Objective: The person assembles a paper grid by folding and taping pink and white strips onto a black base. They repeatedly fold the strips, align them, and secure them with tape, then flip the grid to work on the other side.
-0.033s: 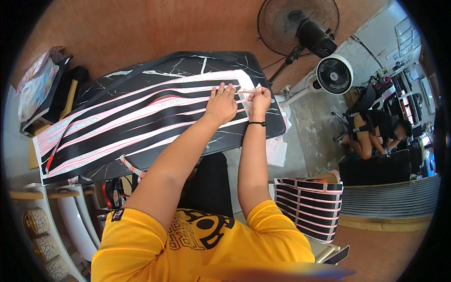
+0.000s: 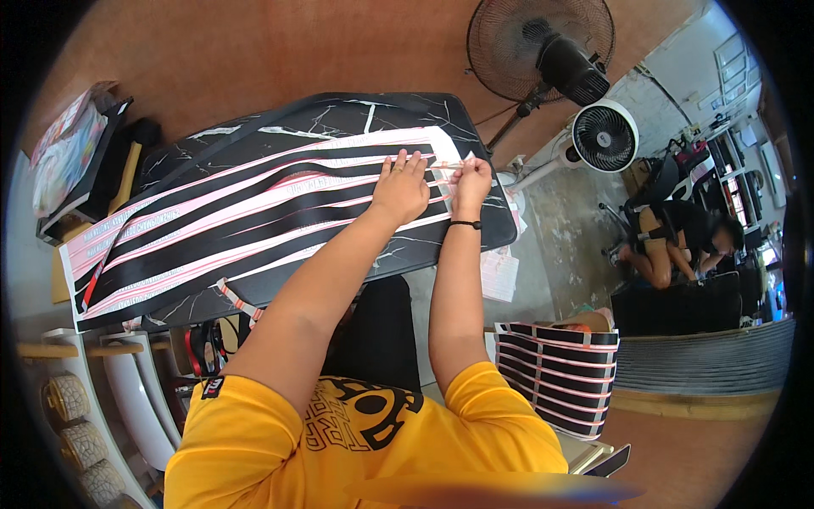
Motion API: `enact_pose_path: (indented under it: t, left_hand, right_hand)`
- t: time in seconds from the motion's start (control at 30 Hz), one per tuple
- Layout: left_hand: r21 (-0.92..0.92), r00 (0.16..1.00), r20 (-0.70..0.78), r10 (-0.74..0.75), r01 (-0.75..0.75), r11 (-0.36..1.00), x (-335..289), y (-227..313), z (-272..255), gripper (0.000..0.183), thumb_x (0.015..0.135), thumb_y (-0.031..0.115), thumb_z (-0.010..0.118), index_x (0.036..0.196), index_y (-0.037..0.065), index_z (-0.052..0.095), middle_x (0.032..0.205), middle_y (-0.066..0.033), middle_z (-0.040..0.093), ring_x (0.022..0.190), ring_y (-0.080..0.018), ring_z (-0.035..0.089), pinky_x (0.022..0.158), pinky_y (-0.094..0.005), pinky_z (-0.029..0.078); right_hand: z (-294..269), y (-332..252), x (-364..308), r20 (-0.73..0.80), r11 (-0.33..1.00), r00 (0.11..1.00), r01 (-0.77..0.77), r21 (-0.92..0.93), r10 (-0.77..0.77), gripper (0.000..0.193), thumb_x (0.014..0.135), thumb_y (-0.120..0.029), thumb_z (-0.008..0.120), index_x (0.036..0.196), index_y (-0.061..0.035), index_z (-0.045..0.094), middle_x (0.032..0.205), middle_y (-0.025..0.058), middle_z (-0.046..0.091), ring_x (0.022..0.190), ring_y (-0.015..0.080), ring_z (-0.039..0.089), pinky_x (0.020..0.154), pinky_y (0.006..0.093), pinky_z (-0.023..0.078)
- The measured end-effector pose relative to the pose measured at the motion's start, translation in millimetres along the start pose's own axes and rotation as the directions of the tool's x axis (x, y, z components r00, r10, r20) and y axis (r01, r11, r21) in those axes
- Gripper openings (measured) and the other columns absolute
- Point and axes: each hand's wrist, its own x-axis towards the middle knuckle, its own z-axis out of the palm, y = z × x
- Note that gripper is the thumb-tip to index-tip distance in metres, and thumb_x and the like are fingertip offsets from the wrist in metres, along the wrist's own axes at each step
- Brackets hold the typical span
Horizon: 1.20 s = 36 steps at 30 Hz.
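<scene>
A long sheet with black strips on white-and-pink printed backing paper point(image 2: 246, 188) lies across the black marble-patterned table point(image 2: 292, 115). My left hand point(image 2: 401, 188) rests palm down near the sheet's right end, its fingers stretched out over the black strips. Just right of it, my right hand point(image 2: 471, 182) has its fingers pinched together at the sheet's end. A small whitish piece shows above those fingers, and a clear-looking strip point(image 2: 442, 180) lies between the two hands. What exactly the right fingers grip is too small to make out.
A black stand fan point(image 2: 566, 72) and a white fan point(image 2: 604, 134) stand beyond the table's right end. Another striped sheet point(image 2: 555, 373) hangs curved at my right. Loose paper point(image 2: 499, 276) lies below the table's right edge. Farther right, a person point(image 2: 682, 237) sits bent forward.
</scene>
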Motion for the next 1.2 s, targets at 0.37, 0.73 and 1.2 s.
enact_pose_path:
  t: [0.37,0.73,1.2]
  left_hand:
    - [-0.024,1.0,0.01,0.001,-0.001,1.0,7.0,-4.6,-5.7,0.052,0.1,0.029,0.041,0.15,0.013,0.038,0.156,-0.0121,0.038,0.146,-0.0344,0.03,0.12,-0.0531,0.02]
    - [-0.049,0.925,-0.374,0.067,-0.091,0.995,-2.3,-3.6,-16.6,0.042,0.085,0.01,0.063,0.126,0.014,0.059,0.11,-0.0101,0.06,0.118,-0.0274,0.055,0.108,-0.0563,0.033]
    - [0.034,0.988,-0.105,0.117,-0.114,0.993,-0.7,0.4,-1.1,0.041,0.098,0.028,0.046,0.132,0.009,0.061,0.143,-0.0062,0.055,0.133,-0.0314,0.048,0.112,-0.0546,0.032]
  right_hand:
    - [-23.6,-5.1,-1.6,0.059,0.979,0.983,0.164,0.121,-0.172,0.01,0.1,-0.013,0.055,0.099,-0.0034,0.053,0.08,0.0056,0.063,0.055,0.0088,0.054,0.047,0.0227,0.047]
    - [-18.7,9.2,4.8,0.123,0.956,0.953,0.258,0.141,-0.276,0.02,0.089,0.0,0.068,0.102,-0.0029,0.054,0.087,0.005,0.063,0.066,0.0087,0.057,0.056,0.021,0.046]
    - [-20.7,7.4,1.0,-0.033,0.954,0.972,0.233,0.187,-0.231,0.022,0.09,0.006,0.063,0.099,-0.0043,0.046,0.089,0.0144,0.069,0.063,0.0113,0.059,0.056,0.0224,0.048]
